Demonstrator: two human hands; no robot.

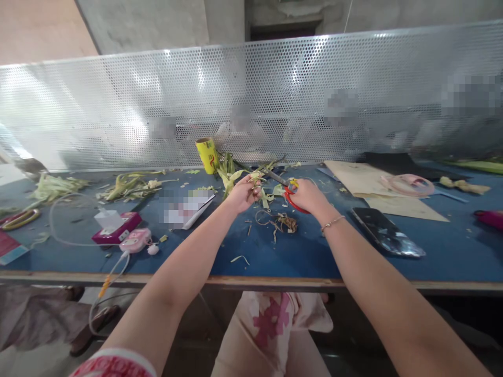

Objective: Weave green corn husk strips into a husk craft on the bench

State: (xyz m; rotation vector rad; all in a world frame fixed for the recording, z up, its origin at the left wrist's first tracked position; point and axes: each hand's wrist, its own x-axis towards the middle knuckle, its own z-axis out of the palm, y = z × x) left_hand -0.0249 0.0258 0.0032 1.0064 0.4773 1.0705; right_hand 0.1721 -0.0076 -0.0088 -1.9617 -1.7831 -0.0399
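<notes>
Left hand (pixel 244 195): fingers pinched together on pale green strips (pixel 256 177), which stick out past the fingertips, above the middle of the table.
Right hand (pixel 309 196): closed around the red handles of scissors (pixel 288 196); a thin bracelet (pixel 332 223) circles the wrist.
Screen (pixel 275 68): perforated metal, standing along the far side; blurred figures of people show through it.
Table (pixel 275 264): blue top, a bare wooden front edge, plant scraps scattered over it.
Brown paper (pixel 353 180): flat on the right, just beyond the phone (pixel 385 233), with a black sheet (pixel 389 161) behind it.
Leaf pile (pixel 61 189): pale green, loose, at the far left; a second heap (pixel 133 186) lies to its right.
Phone: dark face up, lying aslant near the right forearm.
Scissors: blades pointing away toward the left hand's strips; whether they part or meet cannot be told.
Yellow roll (pixel 207 155): hollow, tilted, near the screen, with leaves just to its right.
Tissue pack (pixel 118 230): purple, a white tissue rising from the top, left of the left forearm.
Pink ring (pixel 412 185): on the brown paper.
Pink case (pixel 135 240): beside the tissue pack, a pale cable running from it over the table edge.
Brown tangle (pixel 287 222): dry fibres, on the table between the two forearms.
Loose sliver (pixel 240 259): thin and pale, near the front edge.
</notes>
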